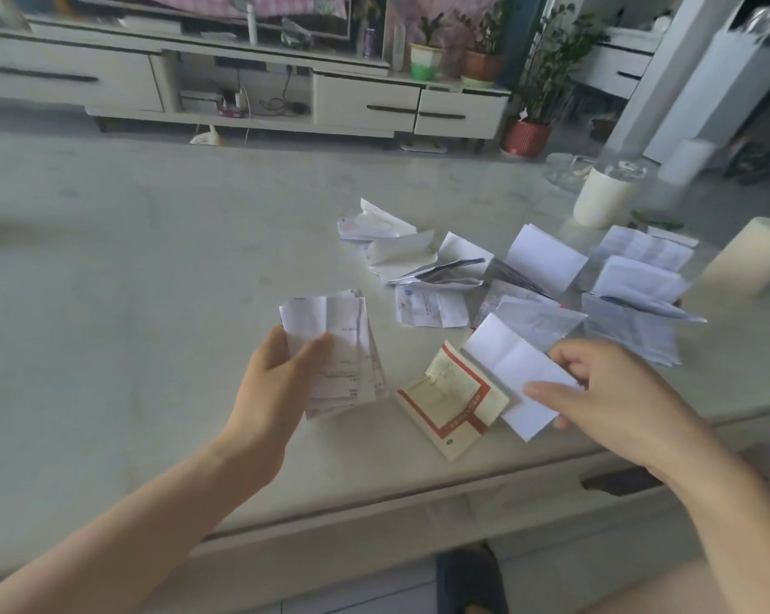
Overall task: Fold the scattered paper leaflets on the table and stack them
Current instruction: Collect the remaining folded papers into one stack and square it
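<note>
My left hand (281, 370) grips a stack of folded leaflets (343, 352), thumb on top and fingers underneath, low over the pale table (130, 281). My right hand (613, 392) pinches a folded white leaflet (511, 370) by its near right end. That leaflet lies partly over a cream leaflet with a red border (451, 403). Several unfolded and crumpled leaflets (427, 263) are scattered behind, with more open sheets (635, 277) spread to the right.
Two cream cylindrical containers (604, 197) (750, 259) stand at the table's right side, beside a glass dish (564, 170). The table's front edge runs just below my hands. A white TV cabinet (241, 82) and potted plants (529, 130) stand beyond.
</note>
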The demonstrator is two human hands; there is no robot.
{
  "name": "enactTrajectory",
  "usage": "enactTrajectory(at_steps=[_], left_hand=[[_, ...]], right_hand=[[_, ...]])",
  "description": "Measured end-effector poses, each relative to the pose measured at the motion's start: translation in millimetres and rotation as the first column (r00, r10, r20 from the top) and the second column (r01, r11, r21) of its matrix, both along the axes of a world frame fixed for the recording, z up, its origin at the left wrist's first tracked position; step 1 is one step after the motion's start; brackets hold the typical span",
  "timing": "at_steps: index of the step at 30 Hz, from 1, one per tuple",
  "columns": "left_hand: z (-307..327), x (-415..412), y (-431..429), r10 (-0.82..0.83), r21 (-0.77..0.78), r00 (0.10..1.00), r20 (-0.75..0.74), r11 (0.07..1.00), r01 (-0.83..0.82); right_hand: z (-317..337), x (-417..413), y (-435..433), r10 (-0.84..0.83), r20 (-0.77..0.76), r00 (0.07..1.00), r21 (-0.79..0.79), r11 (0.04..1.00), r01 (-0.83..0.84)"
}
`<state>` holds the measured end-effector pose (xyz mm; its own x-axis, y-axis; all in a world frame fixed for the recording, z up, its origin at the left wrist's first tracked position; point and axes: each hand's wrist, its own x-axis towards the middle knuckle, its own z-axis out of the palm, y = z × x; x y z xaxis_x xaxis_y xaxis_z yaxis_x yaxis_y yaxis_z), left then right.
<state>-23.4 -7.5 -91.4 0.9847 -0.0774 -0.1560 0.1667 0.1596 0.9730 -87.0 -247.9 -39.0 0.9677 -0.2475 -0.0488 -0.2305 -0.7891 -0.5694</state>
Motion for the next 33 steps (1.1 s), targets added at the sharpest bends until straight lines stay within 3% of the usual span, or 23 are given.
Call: enactTrajectory(at_steps=[3,5,7,10,15,17,19,21,24,28,31,33], left_hand=[[-0.7,1.5,-2.1,0.019,-0.011,1.0,0.003,1.0,-0.019],[0.9,2.2,-1.5,0.019,-0.023,1.0,0.001,1.0,-0.019],[5.4,2.3,-0.3,0.012,-0.034,1.0,0.02,0.999,-0.011],[11.2,0.4,-0.3,-0.022,-0.054,0.998,0.058,0.998,0.025],[13.9,-4.5,1.5,-0.062,-0.062,0.99,0.129,0.996,0.071],[14.6,-3.8,6.8,-0.074,-0.047,0.985,0.156,0.995,0.083],[15.0,-2.6,11.4,-0.088,-0.044,0.983,0.163,0.994,0.096],[16.7,0.4,16.4,-0.065,-0.047,0.986,0.152,0.996,0.073],[16.2,8.5,23.2,0.016,-0.09,0.992,0.123,0.996,-0.005],[13.6,12.5,27.1,0.061,-0.21,0.995,0.084,0.977,-0.042],[12.4,9.5,20.6,-0.018,-0.145,0.994,0.104,0.989,0.034],[9.4,9.0,17.3,-0.03,-0.091,0.991,0.13,0.995,0.042]], right_hand=[[9.1,1.9,-2.6,-0.054,0.243,0.969,0.04,0.998,0.045],[19.0,2.5,3.9,-0.104,0.428,0.898,0.196,0.98,0.02],[25.7,1.3,20.2,-0.161,0.542,0.825,0.423,0.9,-0.102],[17.6,2.9,58.3,-0.104,0.503,0.858,0.604,0.753,-0.262],[-17.9,24.4,108.4,-0.041,0.404,0.914,0.415,0.899,-0.143],[-21.7,35.2,111.7,-0.036,0.369,0.929,0.41,0.903,-0.128],[-18.6,39.8,109.7,-0.059,0.257,0.965,0.552,0.828,-0.097],[-15.0,44.1,110.3,-0.048,0.168,0.985,0.724,0.683,-0.091],[-12.9,51.1,106.3,-0.139,0.267,0.954,0.747,0.654,-0.114],[-15.2,58.4,103.8,-0.096,0.42,0.902,0.559,0.811,-0.174],[-22.7,53.3,121.9,0.049,0.38,0.924,0.629,0.718,-0.297],[-30.1,49.6,132.6,0.099,0.407,0.908,0.608,0.712,-0.351]])
